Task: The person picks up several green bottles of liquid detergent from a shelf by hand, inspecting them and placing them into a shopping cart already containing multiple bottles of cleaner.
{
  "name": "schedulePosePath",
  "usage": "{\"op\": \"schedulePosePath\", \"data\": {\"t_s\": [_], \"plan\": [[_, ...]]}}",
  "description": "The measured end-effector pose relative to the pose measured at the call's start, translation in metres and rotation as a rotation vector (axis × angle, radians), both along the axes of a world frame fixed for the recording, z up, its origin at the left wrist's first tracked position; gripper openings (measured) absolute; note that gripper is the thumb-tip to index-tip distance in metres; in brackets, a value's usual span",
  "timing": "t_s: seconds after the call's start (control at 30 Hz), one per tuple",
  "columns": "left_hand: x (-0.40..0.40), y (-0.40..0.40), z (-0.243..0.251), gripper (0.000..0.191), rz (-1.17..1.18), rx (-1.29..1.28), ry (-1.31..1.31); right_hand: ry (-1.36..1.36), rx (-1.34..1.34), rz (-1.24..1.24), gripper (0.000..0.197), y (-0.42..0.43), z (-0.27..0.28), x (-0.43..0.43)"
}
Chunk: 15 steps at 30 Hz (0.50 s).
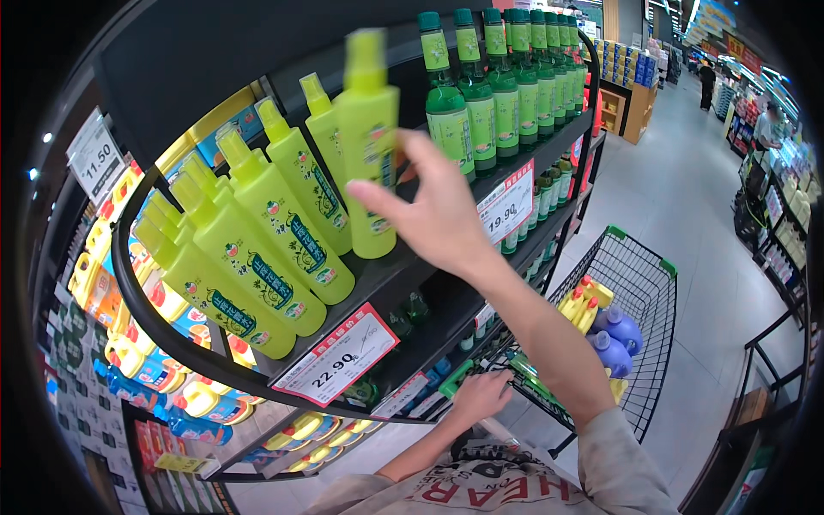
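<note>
My right hand (438, 212) grips a yellow-green plastic spray bottle (367, 148) by its side, thumb across the front and fingers behind. The bottle is upright, slightly blurred, at the right end of a group of matching spray bottles (270, 277) on the black shelf (380, 270). Whether its base touches the shelf I cannot tell. Lower down, my left hand (483, 394) is closed over the green handle (458, 380) of a wire shopping cart (650, 386). Yellow bottles (582, 306) with red caps and purple jugs (615, 347) lie in the cart.
Green glass bottles (479, 116) stand in rows right of my right hand. Price tags (338, 354) line the shelf edge, and a curved black rail (138, 302) bounds its left end. Detergent jugs (138, 351) fill shelves at left. An aisle (669, 174) with people runs off at right.
</note>
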<state>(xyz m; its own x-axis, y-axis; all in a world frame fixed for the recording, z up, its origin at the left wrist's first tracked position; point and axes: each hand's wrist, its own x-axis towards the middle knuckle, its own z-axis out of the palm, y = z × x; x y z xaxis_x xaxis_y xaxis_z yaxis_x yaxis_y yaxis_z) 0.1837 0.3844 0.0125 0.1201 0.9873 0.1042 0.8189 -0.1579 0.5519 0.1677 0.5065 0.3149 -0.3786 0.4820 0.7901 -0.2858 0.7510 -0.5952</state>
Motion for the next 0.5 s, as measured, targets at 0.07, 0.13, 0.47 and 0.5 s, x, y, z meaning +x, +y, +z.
{"op": "schedulePosePath", "data": {"t_s": [0.07,0.13,0.47,0.5], "plan": [[0.002,-0.002,-0.006,0.023,0.020,0.025,0.006,0.208,-0.172,0.095,0.043,0.002,0.007,0.031],[0.004,-0.002,-0.002,0.024,-0.003,0.004,-0.006,0.383,-0.414,0.215,0.042,0.005,0.000,0.066],[0.011,0.023,0.016,0.041,0.038,-0.442,-1.118,0.194,-1.159,-0.065,0.032,-0.012,-0.218,0.167],[0.015,0.024,0.019,0.041,0.023,-0.463,-1.111,0.262,-1.243,-0.007,0.035,-0.017,-0.235,0.170]]}}
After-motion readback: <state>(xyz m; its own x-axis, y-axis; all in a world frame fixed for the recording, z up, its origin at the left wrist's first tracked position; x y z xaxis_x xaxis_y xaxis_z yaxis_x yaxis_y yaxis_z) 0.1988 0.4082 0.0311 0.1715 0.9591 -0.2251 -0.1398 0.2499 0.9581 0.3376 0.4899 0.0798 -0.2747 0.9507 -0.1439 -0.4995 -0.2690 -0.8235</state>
